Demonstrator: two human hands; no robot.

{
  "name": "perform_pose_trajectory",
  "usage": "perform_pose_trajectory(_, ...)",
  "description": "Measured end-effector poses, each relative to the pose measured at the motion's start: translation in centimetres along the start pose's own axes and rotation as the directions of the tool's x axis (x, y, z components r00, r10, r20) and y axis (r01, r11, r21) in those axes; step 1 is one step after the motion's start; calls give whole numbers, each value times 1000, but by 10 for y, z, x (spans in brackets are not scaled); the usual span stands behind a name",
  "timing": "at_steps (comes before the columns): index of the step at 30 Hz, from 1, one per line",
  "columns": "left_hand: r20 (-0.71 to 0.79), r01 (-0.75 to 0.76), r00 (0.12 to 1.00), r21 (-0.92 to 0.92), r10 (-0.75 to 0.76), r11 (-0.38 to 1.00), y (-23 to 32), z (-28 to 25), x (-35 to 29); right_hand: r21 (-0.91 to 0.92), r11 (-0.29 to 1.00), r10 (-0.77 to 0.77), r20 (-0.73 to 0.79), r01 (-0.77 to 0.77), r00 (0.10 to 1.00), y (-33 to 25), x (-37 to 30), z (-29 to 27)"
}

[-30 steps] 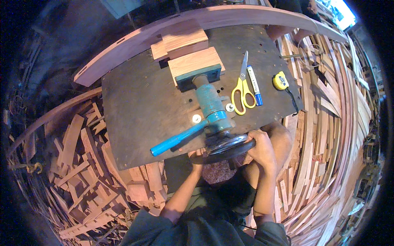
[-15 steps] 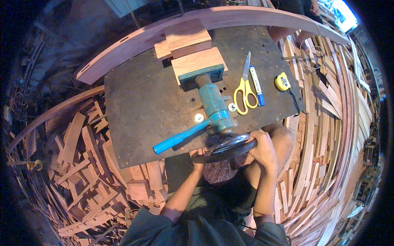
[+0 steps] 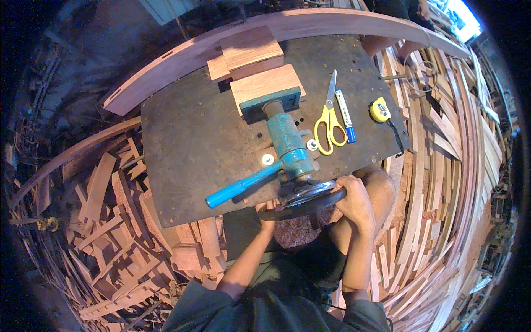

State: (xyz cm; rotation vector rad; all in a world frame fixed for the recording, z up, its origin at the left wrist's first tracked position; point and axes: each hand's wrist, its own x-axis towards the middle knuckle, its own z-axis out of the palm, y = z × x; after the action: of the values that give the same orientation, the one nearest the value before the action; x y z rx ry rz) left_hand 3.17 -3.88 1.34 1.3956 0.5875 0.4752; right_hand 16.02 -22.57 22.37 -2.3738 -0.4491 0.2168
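Both hands grip the rim of a black handwheel (image 3: 307, 206) at the near edge of a dark work table (image 3: 193, 138). My left hand (image 3: 267, 212) is wrapped round its left side, partly hidden by the rim. My right hand (image 3: 354, 198) closes round the right side. The wheel sits on the end of a blue-green screw clamp (image 3: 286, 135) with a blue lever (image 3: 238, 188) sticking out to the left. At its far end a flat jaw plate (image 3: 271, 105) touches a wooden block (image 3: 265, 83). A gap separates that block from a thicker wooden block (image 3: 253, 52) behind.
Yellow-handled scissors (image 3: 329, 124), a white and blue marker (image 3: 345, 116) and a yellow tape measure (image 3: 380, 110) lie right of the clamp. A long curved plank (image 3: 326, 17) runs along the far edge. Wood offcuts (image 3: 110, 238) and long strips (image 3: 426, 193) are piled on both sides.
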Motion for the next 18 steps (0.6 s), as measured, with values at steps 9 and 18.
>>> perform_pose_trajectory(9, -29, -42, 999, -37, 41, 998, 1, 4, -1, -6, 1000, 7, 7, -7, 1000, 2, 0, 1)
perform_pose_trajectory(18, -57, -56, 997, -58, 53, 997, 18, 9, -3, -21, 1000, -17, -1, 17, 1000, 5, -1, 2)
